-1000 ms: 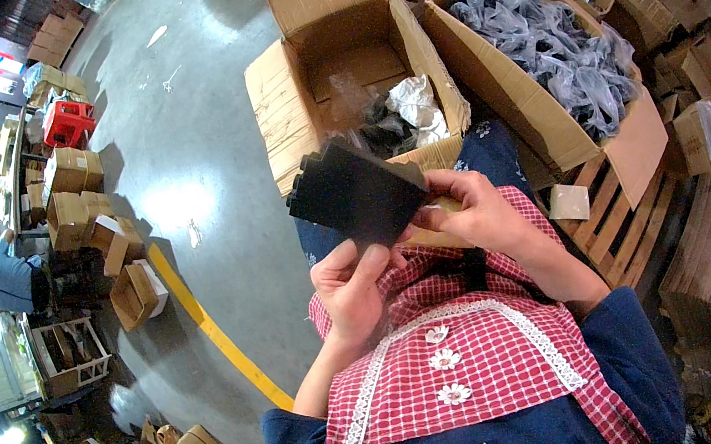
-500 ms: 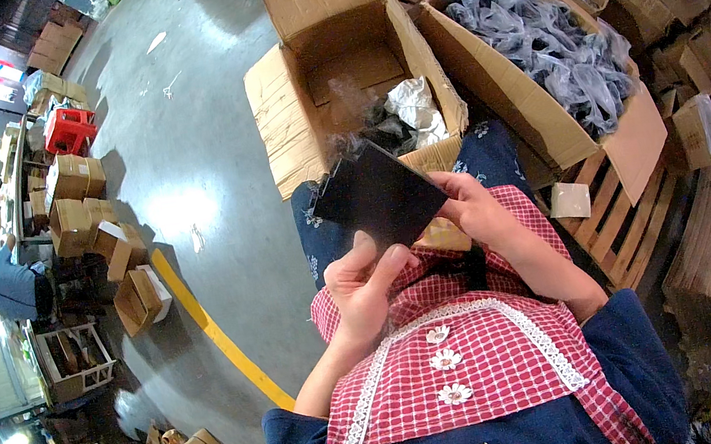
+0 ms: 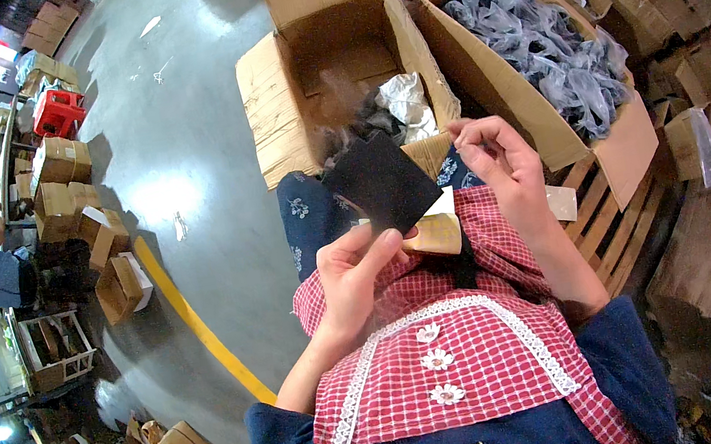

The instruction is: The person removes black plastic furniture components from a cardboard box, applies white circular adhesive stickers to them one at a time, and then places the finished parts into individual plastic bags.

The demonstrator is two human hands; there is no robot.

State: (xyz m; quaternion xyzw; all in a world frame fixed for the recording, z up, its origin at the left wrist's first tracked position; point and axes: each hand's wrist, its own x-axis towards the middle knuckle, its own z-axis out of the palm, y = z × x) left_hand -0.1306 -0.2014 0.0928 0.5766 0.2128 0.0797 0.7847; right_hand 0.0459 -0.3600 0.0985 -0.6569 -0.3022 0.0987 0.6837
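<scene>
At picture centre, above the lap: left hand (image 3: 355,282), fingers curled, thumb pressed against the lower edge of a flat black square piece (image 3: 382,181); piece held tilted, one corner pointing up toward the boxes.

Just right of the piece: right hand (image 3: 499,164), fingers bent and pinched together near the piece's upper right corner; contact with the piece not clear, possibly gripping a thin clear film, cannot tell.

Under the piece, on the lap: small tan cardboard piece (image 3: 435,233), partly covered by the left thumb.

Below both hands: red-and-white checked apron (image 3: 450,364) with white lace trim and 3 white flower buttons, worn over dark blue clothing.

Behind the hands, on the floor: open cardboard box (image 3: 333,69), holding white crumpled wrapping and dark items near its front wall.

Right of that box: larger open cardboard box (image 3: 542,116), filled with grey items in clear plastic bags (image 3: 539,38).

Lower right: wooden pallet (image 3: 613,225), under the larger box's front flap.

Left half: grey concrete floor (image 3: 180,156) with yellow painted line (image 3: 201,323) running diagonally.

Far left edge: stacked small cardboard cartons (image 3: 61,188), red crate (image 3: 58,110), another person (image 3: 0,275) in blue, seen from above.
</scene>
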